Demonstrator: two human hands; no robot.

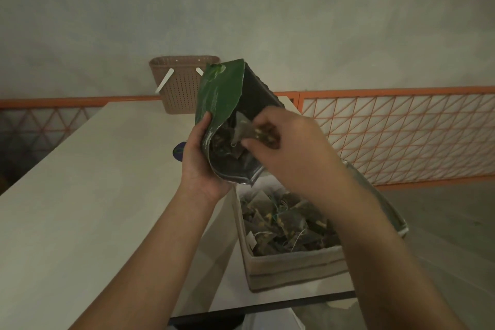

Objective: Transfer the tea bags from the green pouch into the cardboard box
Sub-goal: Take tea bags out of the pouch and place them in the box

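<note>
- Box [292,268]: nearest item, open-topped cardboard, standing on a glass-like surface beside the table. It holds a heap of tea bags [284,222] with loose strings and tags. The right forearm crosses above its right side.
- Left hand [198,158]: grips the pouch [227,104] from the left and beneath; thumb lies up the green outer face, fingers curl under the lower edge and are mostly hidden.
- Pouch: held above the far end of the box, tilted, mouth open toward the viewer. Dark lining visible, more bags inside.
- Right hand [284,142]: at the pouch mouth, fingertips pressed together, pinching one bag [245,128] that is partly out of the opening. Exact finger count on the bag cannot be told.
- Table [80,195]: pale top, left of the box. A small dark round object [178,151] shows just behind the left hand.
- Basket [182,83]: tan, perforated, at the table's far end, partly behind the pouch.
- Railing [401,128]: orange lattice, running along the far side, before a grey wall.
</note>
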